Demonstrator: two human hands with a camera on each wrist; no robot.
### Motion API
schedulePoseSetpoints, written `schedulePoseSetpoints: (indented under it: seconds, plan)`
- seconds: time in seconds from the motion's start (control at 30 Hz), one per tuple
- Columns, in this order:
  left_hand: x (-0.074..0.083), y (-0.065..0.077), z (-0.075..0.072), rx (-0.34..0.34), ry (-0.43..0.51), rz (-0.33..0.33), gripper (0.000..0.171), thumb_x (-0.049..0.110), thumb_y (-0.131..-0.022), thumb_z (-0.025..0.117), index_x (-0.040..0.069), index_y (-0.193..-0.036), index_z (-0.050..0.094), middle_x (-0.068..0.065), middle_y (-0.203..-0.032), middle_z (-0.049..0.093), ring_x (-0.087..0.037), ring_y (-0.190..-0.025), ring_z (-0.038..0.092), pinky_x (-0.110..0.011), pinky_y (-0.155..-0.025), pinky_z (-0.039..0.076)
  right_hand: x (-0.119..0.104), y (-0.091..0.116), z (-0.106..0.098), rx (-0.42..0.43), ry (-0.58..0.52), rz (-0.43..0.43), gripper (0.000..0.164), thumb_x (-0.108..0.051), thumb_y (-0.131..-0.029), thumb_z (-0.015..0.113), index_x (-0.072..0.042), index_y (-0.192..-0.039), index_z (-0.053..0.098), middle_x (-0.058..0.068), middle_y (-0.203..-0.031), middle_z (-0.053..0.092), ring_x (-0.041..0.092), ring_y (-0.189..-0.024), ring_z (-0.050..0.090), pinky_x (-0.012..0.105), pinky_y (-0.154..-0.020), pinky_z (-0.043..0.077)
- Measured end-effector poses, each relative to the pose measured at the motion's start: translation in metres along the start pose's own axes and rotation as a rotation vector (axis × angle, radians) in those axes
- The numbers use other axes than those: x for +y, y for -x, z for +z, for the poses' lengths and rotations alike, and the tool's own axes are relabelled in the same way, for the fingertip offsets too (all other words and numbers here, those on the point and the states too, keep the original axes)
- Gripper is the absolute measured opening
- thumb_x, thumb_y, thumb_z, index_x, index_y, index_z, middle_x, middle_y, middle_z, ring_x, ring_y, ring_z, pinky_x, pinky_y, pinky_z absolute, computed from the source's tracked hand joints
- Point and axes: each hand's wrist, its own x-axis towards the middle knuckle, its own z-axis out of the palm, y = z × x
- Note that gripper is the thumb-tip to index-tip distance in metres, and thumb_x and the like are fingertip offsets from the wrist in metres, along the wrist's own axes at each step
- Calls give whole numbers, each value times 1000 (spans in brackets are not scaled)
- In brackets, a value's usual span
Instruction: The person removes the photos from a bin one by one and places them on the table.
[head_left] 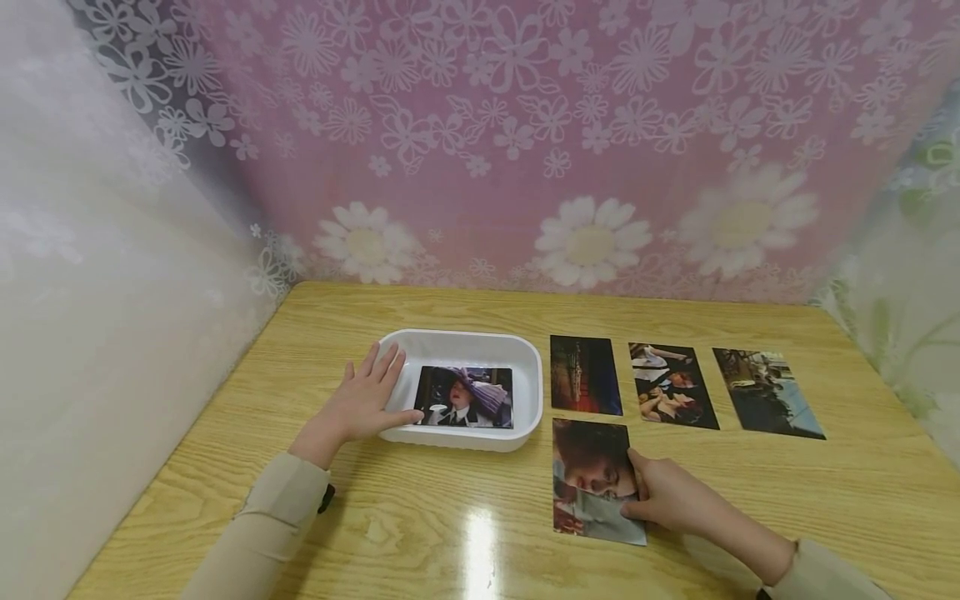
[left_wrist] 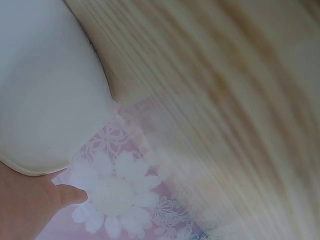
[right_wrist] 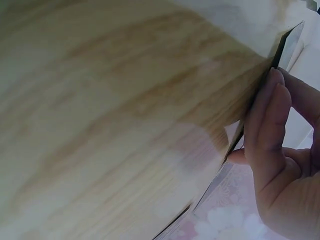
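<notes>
Beige sleeves (head_left: 251,533) up close, and the right hand (head_left: 675,498) pinches the portrait photo (head_left: 588,475) along its right edge between thumb and fingers, beside the white tub (head_left: 465,337), while the left hand (head_left: 363,404), fingers spread, rests on its left rim.

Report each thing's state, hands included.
White plastic tray: upright, uncovered
Purple-hat photo print: face up inside tray
Close-up portrait print: face up, pinched
Row of three photo prints: face up, apart
Left hand: spread over tray's left rim
Right hand: pinching portrait print's edge
</notes>
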Motion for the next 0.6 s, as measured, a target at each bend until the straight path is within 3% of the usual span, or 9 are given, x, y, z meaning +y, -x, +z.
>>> schedulePoseSetpoints:
  seconds: [0.17, 0.37, 0.47, 0.6]
  plan:
    - [0, 0, -1, -5, -5, -3, 98, 70, -77, 38, 2, -142, 11, -13, -147, 4, -34, -131, -5, -62, -96, 9, 0, 1, -1, -7, 9, -9, 85, -19, -71, 73, 24, -126, 25, -3, -49, 49, 12, -41, 43, 22, -40, 32]
    - [2, 1, -2, -10, -1, -4, 97, 70, -77, 39, 3, -142, 11, -13, -147, 5, -34, -131, -4, -63, -95, 9, -6, 2, -13, 77, 68, -72, 73, -19, -74, 71, 16, -127, 35, -8, -50, 49, 6, -42, 42, 22, -40, 32]
    - [2, 1, -2, -11, 2, -4, 97, 70, -77, 39, 2, -142, 12, -14, -147, 5, -33, -131, -5, -63, -95, 9, -13, 1, -25, 124, 92, -108, 65, -20, -76, 69, 9, -126, 40, -10, -58, 52, 4, -47, 46, 23, -43, 37]
    - [2, 1, -3, -15, 8, -8, 97, 70, -77, 39, 3, -142, 11, -13, -147, 5, -32, -131, -7, -63, -95, 8, -25, -3, -38, 181, 103, -140, 61, -24, -76, 69, 4, -125, 45, -3, -76, 58, 6, -58, 51, 25, -49, 40]
